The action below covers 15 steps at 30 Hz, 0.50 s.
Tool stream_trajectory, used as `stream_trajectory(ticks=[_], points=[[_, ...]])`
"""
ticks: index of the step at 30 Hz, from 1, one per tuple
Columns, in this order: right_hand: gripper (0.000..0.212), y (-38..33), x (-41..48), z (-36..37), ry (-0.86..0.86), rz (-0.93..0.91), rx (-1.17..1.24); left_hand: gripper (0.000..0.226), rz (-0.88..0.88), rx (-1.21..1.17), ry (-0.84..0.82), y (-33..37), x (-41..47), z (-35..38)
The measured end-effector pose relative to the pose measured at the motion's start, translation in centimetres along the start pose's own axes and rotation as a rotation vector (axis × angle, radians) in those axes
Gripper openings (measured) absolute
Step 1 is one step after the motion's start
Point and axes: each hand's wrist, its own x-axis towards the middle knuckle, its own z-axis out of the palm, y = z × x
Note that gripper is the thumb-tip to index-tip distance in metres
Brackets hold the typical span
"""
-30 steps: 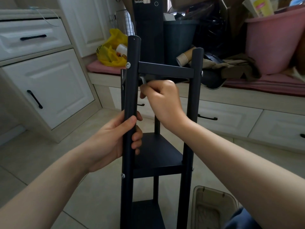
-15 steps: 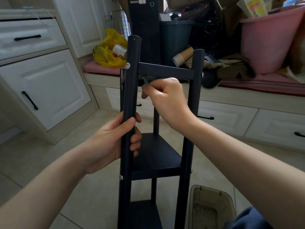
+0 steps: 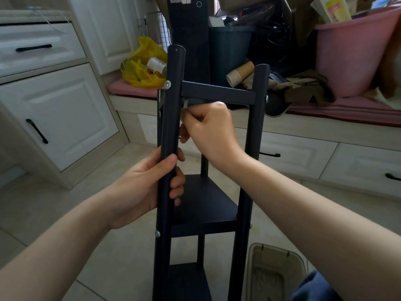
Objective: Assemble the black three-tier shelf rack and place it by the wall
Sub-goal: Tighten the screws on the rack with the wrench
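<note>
While the left hand [image 3: 143,190] is keeping its grip clamped on the post [image 3: 173,118], the right hand [image 3: 213,129] is turning a key [image 3: 186,104] under the top shelf [image 3: 219,94].
Over the last second the left hand is staying put on the front-left post, steadying the rack [image 3: 206,205], which is standing upright before the person with its foot out of view. The right hand's grip, pinched on the small silver key, is twisting slightly at the top-left corner, so I judge a last screw is being tightened and the move to the wall is still waiting. Behind on the seat [image 3: 130,89], a yellow bag [image 3: 138,68] is holding a white cup [image 3: 155,66], a dark bin [image 3: 230,53] is hiding its contents, paper cups [image 3: 237,76] are lying stacked, and a pink tub [image 3: 347,57] is carrying cartons [image 3: 332,9]. Low right, a clear box [image 3: 275,249] is sitting, contents unclear.
</note>
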Motion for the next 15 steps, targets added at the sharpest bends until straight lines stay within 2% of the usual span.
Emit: stream_trajectory(ticks=[8,15], points=[[0.029,1.6,0.6,2.3,0.110,-0.136,0.000,0.021,0.001,0.007,0.010,0.0,-0.2,-0.2],[0.032,1.4,0.7,3.1,0.143,-0.145,-0.012,0.019,0.011,0.017,0.011,-0.1,-0.4,-0.2]])
